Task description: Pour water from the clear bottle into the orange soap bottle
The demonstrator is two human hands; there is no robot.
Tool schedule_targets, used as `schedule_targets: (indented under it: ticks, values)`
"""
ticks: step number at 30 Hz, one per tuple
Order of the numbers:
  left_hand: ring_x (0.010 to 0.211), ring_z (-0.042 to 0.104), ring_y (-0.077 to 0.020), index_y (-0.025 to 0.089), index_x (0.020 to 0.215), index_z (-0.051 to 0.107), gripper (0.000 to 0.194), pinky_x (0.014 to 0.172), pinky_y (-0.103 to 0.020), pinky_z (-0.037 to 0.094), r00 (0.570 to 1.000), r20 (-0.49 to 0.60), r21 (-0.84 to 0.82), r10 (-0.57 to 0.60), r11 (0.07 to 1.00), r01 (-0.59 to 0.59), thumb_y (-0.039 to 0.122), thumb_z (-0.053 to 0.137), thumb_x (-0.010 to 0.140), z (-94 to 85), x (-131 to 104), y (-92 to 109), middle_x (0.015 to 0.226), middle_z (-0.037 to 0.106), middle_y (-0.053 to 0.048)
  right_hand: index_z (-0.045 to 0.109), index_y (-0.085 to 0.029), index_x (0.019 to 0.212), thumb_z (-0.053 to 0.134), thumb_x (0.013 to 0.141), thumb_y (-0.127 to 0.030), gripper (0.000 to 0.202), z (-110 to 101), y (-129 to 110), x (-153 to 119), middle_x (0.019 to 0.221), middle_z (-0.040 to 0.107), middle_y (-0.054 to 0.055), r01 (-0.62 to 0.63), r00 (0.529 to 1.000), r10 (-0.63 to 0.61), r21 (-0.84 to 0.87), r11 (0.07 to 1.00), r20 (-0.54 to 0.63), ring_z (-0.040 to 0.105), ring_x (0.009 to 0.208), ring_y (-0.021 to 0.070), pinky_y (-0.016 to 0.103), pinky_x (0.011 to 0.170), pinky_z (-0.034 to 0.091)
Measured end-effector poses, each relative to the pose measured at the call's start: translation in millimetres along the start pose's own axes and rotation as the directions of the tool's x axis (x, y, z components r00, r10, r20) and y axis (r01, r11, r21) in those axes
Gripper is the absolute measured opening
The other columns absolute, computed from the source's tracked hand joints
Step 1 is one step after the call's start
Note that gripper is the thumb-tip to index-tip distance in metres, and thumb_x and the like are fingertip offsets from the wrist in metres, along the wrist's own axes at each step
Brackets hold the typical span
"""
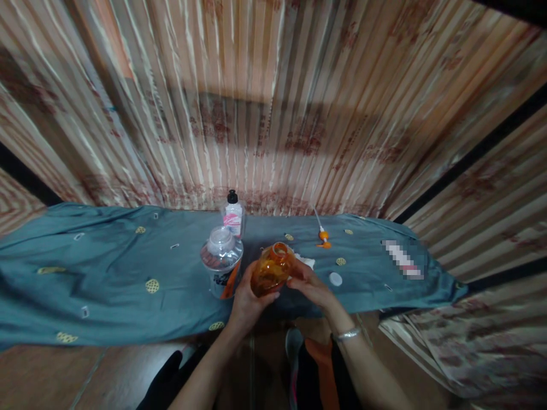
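An orange see-through bottle [269, 273] with an uncapped neck is held between both hands, tilted a little. My left hand [248, 299] wraps round its left side and lower part. The fingers of my right hand [310, 285] press on its right side. Just left of it stands a large clear container [221, 256] with a domed top. Behind that is a white bottle [233, 219] with a black cap and pink label. An orange pump head [323, 236] with a clear tube lies to the right, and a round white lid [335, 279] rests nearer me.
A green patterned cloth [115, 267] covers the table. White crumpled material [305, 261] lies behind my right hand. A blurred flat item [403, 260] is at the right. Striped curtains [265, 114] hang behind, with dark poles at both sides.
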State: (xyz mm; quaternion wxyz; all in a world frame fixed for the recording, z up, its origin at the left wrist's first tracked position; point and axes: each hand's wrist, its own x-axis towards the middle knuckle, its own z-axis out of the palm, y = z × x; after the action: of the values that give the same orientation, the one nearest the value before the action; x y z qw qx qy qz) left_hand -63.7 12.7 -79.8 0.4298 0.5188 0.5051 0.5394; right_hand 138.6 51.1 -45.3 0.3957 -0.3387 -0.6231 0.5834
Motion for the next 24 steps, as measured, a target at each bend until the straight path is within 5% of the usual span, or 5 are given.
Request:
schedule_targets:
  ticks: [5, 12, 16, 18, 24]
  values:
    - [0.137, 0.075, -0.038, 0.021, 0.149, 0.056, 0.092, 0.124, -0.059, 0.054, 0.999, 0.016, 0.056, 0.028, 0.998, -0.029, 0.03, 0.091, 0.064, -3.7, -7, -7, 0.144, 0.078, -0.015, 0.074, -0.031, 0.139, 0.101, 0.07, -0.037, 0.074, 12, -5, 0, 0.149, 0.077, 0.005, -0.01, 0.999, 0.011, 0.029, 1.0, -0.038, 0.065, 0.15, 0.0336, 0.054, 0.136, 0.041]
    - [0.157, 0.058, -0.0454, 0.02, 0.146, 0.061, 0.087, 0.13, -0.067, 0.044, 0.995, -0.049, 0.182, 0.085, 0.981, -0.075, 0.033, 0.087, 0.065, -23.0, -30, -8, 0.163, 0.064, -0.025, 0.07, -0.027, 0.135, 0.108, 0.062, -0.047, 0.085, 31, 12, 2, 0.133, 0.083, 0.009, -0.086, 0.982, 0.081, -0.022, 0.996, -0.171, 0.078, 0.129, 0.0362, 0.059, 0.119, 0.06]
    - [0.105, 0.082, -0.0318, 0.026, 0.113, 0.079, 0.038, 0.099, -0.049, 0.066, 0.989, -0.024, 0.223, 0.144, 0.965, -0.135, 0.035, 0.082, 0.077, -46.1, -49, 17, 0.111, 0.083, -0.01, 0.07, -0.028, 0.134, 0.11, 0.06, -0.046, 0.086, 34, 20, 2, 0.13, 0.084, 0.008, -0.086, 0.98, 0.073, -0.063, 0.994, -0.188, 0.08, 0.125, 0.0361, 0.059, 0.115, 0.063]
    - [0.075, 0.077, -0.0229, 0.028, 0.09, 0.081, 0.014, 0.075, -0.037, 0.065, 0.988, -0.003, 0.225, 0.156, 0.963, -0.152, 0.039, 0.081, 0.082, -60.5, -53, 31, 0.085, 0.08, -0.003, 0.069, -0.028, 0.136, 0.11, 0.058, -0.045, 0.09, 34, 22, 1, 0.129, 0.085, 0.007, -0.098, 0.98, 0.085, -0.066, 0.993, -0.183, 0.081, 0.122, 0.0349, 0.056, 0.114, 0.064]
    - [0.055, 0.057, -0.0148, 0.025, 0.077, 0.071, 0.028, 0.058, -0.029, 0.051, 0.967, -0.235, 0.207, 0.096, 0.977, -0.047, 0.05, 0.083, 0.084, -110.2, -39, 34, 0.063, 0.062, 0.002, 0.07, -0.028, 0.13, 0.112, 0.056, -0.046, 0.086, 36, 25, -1, 0.125, 0.087, 0.008, -0.086, 0.977, 0.076, -0.046, 0.995, -0.201, 0.083, 0.121, 0.0361, 0.058, 0.111, 0.066]
